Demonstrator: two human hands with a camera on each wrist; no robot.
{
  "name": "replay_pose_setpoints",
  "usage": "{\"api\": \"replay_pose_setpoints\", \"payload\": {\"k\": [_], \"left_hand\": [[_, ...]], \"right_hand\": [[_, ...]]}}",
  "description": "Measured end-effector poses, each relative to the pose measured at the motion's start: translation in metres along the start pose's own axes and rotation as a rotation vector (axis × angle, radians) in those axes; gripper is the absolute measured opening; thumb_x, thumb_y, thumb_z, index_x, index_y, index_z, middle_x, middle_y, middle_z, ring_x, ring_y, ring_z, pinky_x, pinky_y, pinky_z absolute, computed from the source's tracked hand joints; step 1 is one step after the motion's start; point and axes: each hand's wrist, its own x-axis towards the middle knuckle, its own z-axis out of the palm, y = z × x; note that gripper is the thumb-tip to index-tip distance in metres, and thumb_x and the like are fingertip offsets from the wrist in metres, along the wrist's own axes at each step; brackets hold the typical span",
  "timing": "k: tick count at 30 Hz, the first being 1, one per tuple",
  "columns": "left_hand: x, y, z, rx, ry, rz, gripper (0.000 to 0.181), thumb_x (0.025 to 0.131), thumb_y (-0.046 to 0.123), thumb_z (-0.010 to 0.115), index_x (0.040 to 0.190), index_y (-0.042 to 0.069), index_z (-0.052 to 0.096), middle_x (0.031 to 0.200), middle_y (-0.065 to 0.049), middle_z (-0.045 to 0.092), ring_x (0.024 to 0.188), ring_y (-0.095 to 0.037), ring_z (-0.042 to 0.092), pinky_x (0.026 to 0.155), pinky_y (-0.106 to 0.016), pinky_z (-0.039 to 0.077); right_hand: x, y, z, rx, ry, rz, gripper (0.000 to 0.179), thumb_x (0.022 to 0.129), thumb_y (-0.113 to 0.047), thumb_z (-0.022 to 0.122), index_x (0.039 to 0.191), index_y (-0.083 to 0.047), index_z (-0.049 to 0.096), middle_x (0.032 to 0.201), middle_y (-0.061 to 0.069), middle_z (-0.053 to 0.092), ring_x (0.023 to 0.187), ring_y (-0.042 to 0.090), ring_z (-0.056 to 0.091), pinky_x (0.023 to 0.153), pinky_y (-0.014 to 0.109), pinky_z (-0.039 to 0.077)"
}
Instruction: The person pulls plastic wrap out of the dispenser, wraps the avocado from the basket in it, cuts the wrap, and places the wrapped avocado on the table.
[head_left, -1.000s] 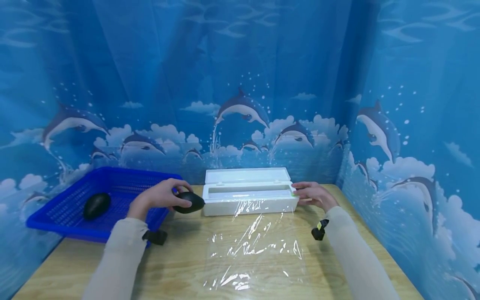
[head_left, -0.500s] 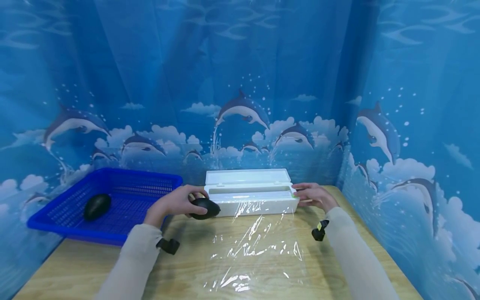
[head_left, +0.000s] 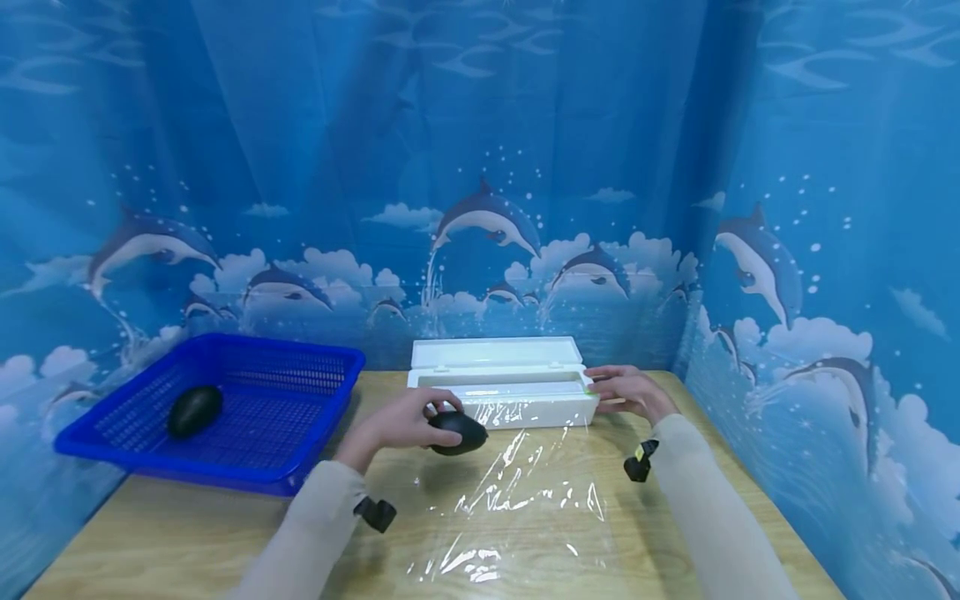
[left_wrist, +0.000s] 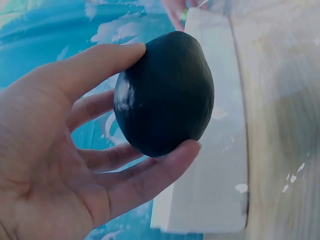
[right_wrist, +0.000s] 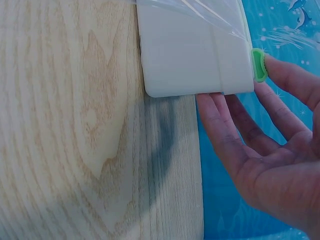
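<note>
A dark, nearly black avocado (head_left: 459,433) is gripped between the thumb and fingers of my left hand (head_left: 401,423), above the table in front of the long white cling film box (head_left: 532,413). The left wrist view shows the avocado (left_wrist: 167,95) overlapping that box (left_wrist: 212,190). My right hand (head_left: 626,388) touches the box's right end with fairly straight fingers. Its thumb is at a small green slider (right_wrist: 258,65) in the right wrist view. Clear film (head_left: 517,500) runs from the box toward me over the table. The box lid (head_left: 495,352) is raised at the back.
At the left stands a blue perforated basket (head_left: 180,475) with another dark avocado (head_left: 195,412) inside. The wooden table (head_left: 172,533) meets a blue dolphin-print curtain (head_left: 480,125) at the back and right.
My left hand has carried the avocado rightward and slightly toward me, from beside the box's left end to in front of it over the film. My right hand stays at the box end.
</note>
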Motion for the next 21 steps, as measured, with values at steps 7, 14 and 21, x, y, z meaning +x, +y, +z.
{"api": "replay_pose_setpoints", "payload": {"k": [7,14,21], "left_hand": [[0.015,0.007,0.026,0.043,-0.012,0.070,0.037,0.086,0.037,0.082,0.119,0.021,0.072,0.107,-0.006,0.073,0.094,-0.018,0.068,0.080,-0.033,0.056],[0.023,0.021,0.050,0.066,-0.043,0.080,0.039,0.086,0.037,0.082,0.119,0.019,0.071,0.110,-0.006,0.071,0.097,-0.018,0.065,0.080,-0.035,0.055],[0.031,0.028,0.069,0.143,-0.067,0.118,0.039,0.086,0.039,0.082,0.118,0.017,0.072,0.111,-0.006,0.074,0.096,-0.015,0.067,0.078,-0.025,0.054]], "right_hand": [[0.000,0.001,0.000,-0.007,0.002,-0.002,0.061,0.103,-0.014,0.063,0.157,-0.002,0.039,0.129,0.010,0.065,0.099,0.015,0.068,0.108,0.049,0.055],[0.000,0.000,0.000,-0.001,0.005,0.007,0.061,0.102,-0.013,0.064,0.156,-0.002,0.039,0.126,0.009,0.065,0.101,0.017,0.067,0.107,0.048,0.056],[0.001,0.000,-0.001,0.000,0.009,0.011,0.062,0.101,-0.013,0.065,0.156,-0.002,0.039,0.129,0.009,0.064,0.104,0.020,0.066,0.106,0.048,0.056]]}}
